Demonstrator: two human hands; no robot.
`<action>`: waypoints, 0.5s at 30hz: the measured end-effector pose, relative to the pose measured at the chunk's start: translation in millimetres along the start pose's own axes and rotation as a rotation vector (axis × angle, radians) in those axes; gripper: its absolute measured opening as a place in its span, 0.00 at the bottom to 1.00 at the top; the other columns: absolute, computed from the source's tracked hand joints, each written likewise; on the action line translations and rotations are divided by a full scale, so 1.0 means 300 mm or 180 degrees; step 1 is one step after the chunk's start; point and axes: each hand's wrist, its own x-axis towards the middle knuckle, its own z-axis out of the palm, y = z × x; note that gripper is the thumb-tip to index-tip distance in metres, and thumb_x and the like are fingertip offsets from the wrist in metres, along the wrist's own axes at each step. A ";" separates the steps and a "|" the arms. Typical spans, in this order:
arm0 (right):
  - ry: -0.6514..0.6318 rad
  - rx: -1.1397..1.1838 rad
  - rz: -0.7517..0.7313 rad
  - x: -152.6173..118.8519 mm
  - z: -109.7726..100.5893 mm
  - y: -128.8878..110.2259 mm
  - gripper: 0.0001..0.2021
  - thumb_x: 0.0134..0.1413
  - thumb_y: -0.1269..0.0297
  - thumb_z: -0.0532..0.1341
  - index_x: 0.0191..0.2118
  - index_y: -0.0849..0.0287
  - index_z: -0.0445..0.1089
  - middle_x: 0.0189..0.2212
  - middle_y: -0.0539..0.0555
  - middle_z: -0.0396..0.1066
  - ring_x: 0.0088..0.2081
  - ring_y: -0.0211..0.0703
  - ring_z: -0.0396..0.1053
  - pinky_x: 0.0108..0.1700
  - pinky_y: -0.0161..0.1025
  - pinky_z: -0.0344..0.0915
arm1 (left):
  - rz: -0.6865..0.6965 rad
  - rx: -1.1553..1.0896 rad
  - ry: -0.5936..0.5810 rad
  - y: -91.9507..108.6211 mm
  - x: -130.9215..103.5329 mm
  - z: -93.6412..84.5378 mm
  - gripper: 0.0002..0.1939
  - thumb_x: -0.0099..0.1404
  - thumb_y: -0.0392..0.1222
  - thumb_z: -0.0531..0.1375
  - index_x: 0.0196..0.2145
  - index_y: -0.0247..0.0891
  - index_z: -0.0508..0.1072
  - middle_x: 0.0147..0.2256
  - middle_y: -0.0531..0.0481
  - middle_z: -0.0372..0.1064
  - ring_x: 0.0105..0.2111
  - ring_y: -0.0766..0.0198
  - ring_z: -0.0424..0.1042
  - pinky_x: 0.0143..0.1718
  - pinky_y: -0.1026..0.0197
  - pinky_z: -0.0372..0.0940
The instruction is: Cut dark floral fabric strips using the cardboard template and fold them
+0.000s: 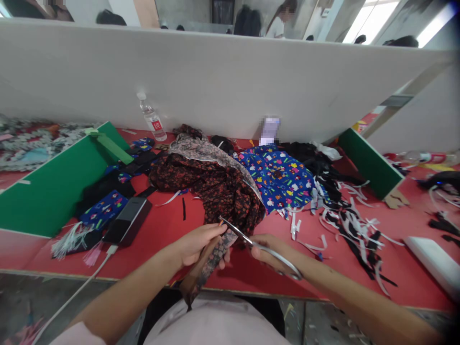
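Note:
My left hand point(203, 243) is closed on a dark floral fabric point(230, 191), whose narrow end hangs down over the table edge toward my lap. In my right hand point(269, 249) is a pair of scissors point(244, 235), my fingers wrapped round the handles. The scissor blades point up and left, lying close to the fabric beside my left thumb. Whether the blades touch the cloth I cannot tell. The bulk of the floral fabric lies bunched on the red table beyond my hands. Touching its right side is a blue patterned cloth point(283, 177).
A water bottle point(153, 120) and a phone point(269, 130) lean on the grey partition point(215, 72). Green dividers point(53, 184) flank the red table point(172, 230). A black power bank point(127, 220) with a white cable lies left. Cut strips point(359, 235) and a white box point(434, 261) are right.

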 end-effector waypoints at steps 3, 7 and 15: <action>0.0050 -0.0005 0.0082 -0.003 0.000 -0.004 0.31 0.50 0.34 0.47 0.35 0.62 0.63 0.20 0.45 0.55 0.19 0.30 0.51 0.20 0.30 0.49 | -0.0015 -0.0004 0.0010 0.004 0.003 -0.001 0.21 0.61 0.57 0.52 0.32 0.33 0.67 0.21 0.46 0.72 0.18 0.63 0.71 0.18 0.66 0.60; -0.0032 0.0113 0.0172 -0.010 -0.005 -0.005 0.29 0.51 0.34 0.47 0.33 0.61 0.61 0.19 0.44 0.53 0.18 0.29 0.51 0.18 0.29 0.49 | -0.0043 0.0028 0.0035 0.005 0.006 -0.002 0.22 0.60 0.59 0.53 0.33 0.34 0.67 0.21 0.46 0.72 0.17 0.62 0.71 0.17 0.66 0.60; -0.0164 0.0127 0.0093 -0.009 -0.013 -0.006 0.28 0.53 0.36 0.46 0.33 0.60 0.60 0.20 0.45 0.53 0.19 0.30 0.51 0.20 0.29 0.50 | -0.0097 0.0110 -0.0019 0.004 0.003 -0.005 0.20 0.61 0.57 0.52 0.32 0.34 0.67 0.20 0.46 0.72 0.17 0.62 0.70 0.19 0.64 0.62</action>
